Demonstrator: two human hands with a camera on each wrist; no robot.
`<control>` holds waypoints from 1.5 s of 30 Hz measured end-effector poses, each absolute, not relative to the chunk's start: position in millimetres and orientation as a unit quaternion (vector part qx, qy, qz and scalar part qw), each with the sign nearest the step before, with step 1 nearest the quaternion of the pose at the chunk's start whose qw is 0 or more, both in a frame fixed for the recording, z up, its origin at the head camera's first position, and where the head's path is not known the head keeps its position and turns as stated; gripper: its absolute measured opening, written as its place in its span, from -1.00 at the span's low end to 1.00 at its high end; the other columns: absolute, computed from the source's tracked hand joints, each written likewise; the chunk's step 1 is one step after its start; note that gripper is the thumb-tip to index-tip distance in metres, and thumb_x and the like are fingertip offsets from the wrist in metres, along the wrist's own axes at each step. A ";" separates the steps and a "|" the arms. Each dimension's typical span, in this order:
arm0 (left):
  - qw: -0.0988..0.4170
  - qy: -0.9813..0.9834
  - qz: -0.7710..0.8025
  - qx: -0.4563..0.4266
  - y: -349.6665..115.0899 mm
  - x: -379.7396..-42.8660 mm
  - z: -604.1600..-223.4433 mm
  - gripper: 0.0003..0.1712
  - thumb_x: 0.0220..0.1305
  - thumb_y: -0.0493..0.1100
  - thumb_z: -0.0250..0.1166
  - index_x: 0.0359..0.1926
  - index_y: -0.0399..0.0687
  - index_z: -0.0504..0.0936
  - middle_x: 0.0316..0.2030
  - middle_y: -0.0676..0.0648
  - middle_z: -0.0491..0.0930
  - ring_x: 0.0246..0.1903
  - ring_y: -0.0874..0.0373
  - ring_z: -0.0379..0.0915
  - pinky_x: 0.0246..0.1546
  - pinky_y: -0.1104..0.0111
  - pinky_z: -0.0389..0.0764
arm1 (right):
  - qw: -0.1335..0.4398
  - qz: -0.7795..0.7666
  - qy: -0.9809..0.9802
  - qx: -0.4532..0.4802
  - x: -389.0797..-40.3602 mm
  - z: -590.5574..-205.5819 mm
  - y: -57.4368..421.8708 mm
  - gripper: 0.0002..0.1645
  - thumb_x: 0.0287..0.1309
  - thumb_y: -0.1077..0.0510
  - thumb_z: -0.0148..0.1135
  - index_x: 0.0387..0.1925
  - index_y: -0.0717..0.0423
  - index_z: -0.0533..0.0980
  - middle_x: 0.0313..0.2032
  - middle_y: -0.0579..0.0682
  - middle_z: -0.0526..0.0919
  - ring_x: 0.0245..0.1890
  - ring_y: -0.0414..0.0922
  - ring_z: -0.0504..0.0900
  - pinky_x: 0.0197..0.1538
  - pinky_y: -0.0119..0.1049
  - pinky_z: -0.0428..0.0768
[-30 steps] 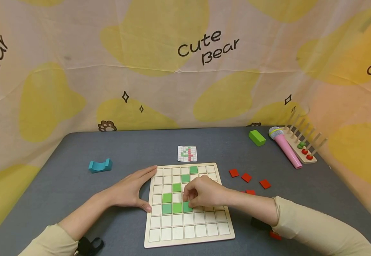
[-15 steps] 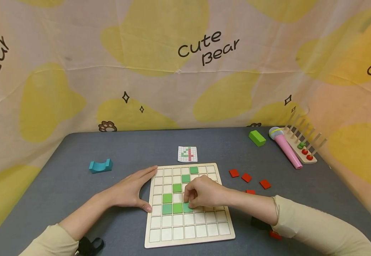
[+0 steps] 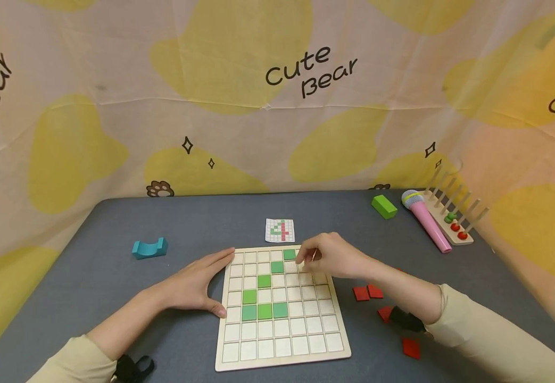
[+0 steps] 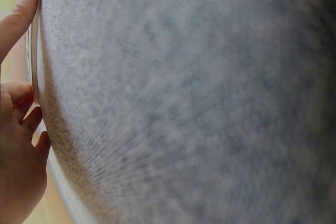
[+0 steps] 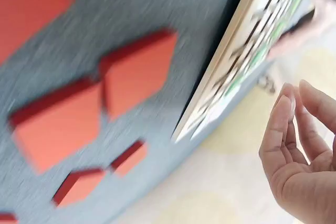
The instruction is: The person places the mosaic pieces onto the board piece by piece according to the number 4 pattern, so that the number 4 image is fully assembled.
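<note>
A pale wooden grid board (image 3: 267,349) lies in the middle of the table. Several green tiles fill cells in a slanting line and a short row, ending at a green tile (image 3: 280,310). My left hand (image 3: 183,290) rests along the board's left edge, thumb and forefinger spread; in the left wrist view the same hand (image 4: 22,150) touches the rim. Above the board's upper right cells hovers my right hand (image 3: 332,256), fingers bent. In the right wrist view that hand (image 5: 302,156) has nothing between thumb and fingertips. It hides part of the board's upper right corner.
Red tiles (image 3: 411,348) lie right of the board, some beneath the right forearm. A pattern card (image 3: 280,230) sits behind the board. Further off are a blue curved block (image 3: 150,248), a green block (image 3: 384,207), a pink microphone (image 3: 430,226) and a pegged board (image 3: 464,240).
My right hand has left the green tile at the end of the lower row and moved up and to the right over the board. My left hand has stayed put.
</note>
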State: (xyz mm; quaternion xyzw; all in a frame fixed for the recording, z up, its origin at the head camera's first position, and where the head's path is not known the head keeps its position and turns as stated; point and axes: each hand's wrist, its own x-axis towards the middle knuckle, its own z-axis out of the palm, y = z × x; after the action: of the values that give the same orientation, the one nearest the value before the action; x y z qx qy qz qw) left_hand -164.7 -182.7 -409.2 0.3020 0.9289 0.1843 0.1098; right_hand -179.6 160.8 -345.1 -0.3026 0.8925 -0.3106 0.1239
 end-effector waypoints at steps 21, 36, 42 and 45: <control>0.106 0.928 0.187 0.303 -183.6 -162.7 -409.7 0.45 -0.24 0.55 0.43 0.54 -0.13 0.08 0.56 -0.12 0.04 0.49 -0.21 0.08 0.34 -0.20 0.27 | 0.145 -0.322 0.901 -0.252 -236.0 -362.2 255.6 -0.76 0.14 0.24 0.36 -0.11 0.14 0.66 -0.27 -0.02 0.73 -0.25 -0.20 0.65 -0.14 -0.47 0.60; 0.106 0.928 0.189 0.304 -182.2 -163.0 -407.8 0.45 -0.23 0.54 0.43 0.54 -0.13 0.06 0.56 -0.12 0.04 0.49 -0.20 0.08 0.35 -0.18 0.28 | 0.220 -0.333 0.878 -0.265 -241.7 -370.7 270.8 -0.62 0.04 0.22 0.45 -0.07 0.24 0.64 -0.18 0.14 0.73 -0.23 -0.22 0.67 -0.14 -0.48 0.61; 0.100 0.928 0.187 0.307 -182.7 -164.0 -409.3 0.46 -0.25 0.56 0.42 0.54 -0.13 0.07 0.56 -0.12 0.04 0.49 -0.20 0.09 0.34 -0.19 0.28 | 0.228 -0.322 0.877 -0.274 -241.5 -372.8 271.3 -0.62 -0.03 0.21 0.50 -0.11 0.19 0.65 -0.21 0.10 0.71 -0.20 -0.15 0.62 -0.12 -0.48 0.59; 0.096 0.928 0.186 0.307 -183.0 -164.7 -410.4 0.46 -0.25 0.56 0.42 0.53 -0.13 0.08 0.56 -0.11 0.05 0.49 -0.20 0.10 0.34 -0.18 0.28 | 0.228 -0.315 0.878 -0.280 -241.6 -374.0 270.9 -0.60 -0.07 0.19 0.53 -0.12 0.15 0.66 -0.22 0.07 0.70 -0.18 -0.12 0.60 -0.11 -0.44 0.59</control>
State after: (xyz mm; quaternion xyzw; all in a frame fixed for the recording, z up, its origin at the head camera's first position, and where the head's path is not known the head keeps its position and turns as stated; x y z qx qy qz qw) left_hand -164.7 -183.0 -410.4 0.3074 0.9283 0.1859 0.0960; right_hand -241.6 270.9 -374.0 -0.2800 0.8776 -0.3153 0.2278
